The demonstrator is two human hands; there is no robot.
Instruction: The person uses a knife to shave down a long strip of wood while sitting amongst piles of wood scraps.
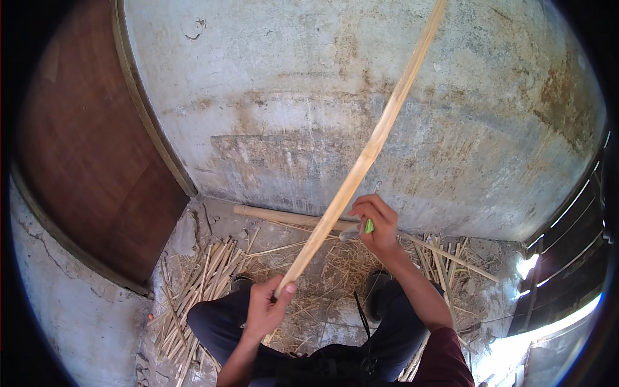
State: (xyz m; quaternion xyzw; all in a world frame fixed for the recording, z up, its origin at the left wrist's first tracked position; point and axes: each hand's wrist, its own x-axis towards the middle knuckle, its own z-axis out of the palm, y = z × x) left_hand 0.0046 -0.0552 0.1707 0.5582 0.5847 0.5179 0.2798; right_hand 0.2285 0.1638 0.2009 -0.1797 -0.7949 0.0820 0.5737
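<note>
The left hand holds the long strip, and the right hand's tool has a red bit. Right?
Almost! The head view shows the tool in the right hand has a green bit, not red. The left hand does hold the long strip.

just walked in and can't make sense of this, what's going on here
A person's left hand grips the lower end of a long bamboo strip that slants up and to the right. The right hand, just beside the strip, holds what looks like a green-handled knife. Slender split sticks lie in piles to either side, with pale shavings scattered between them.
</note>
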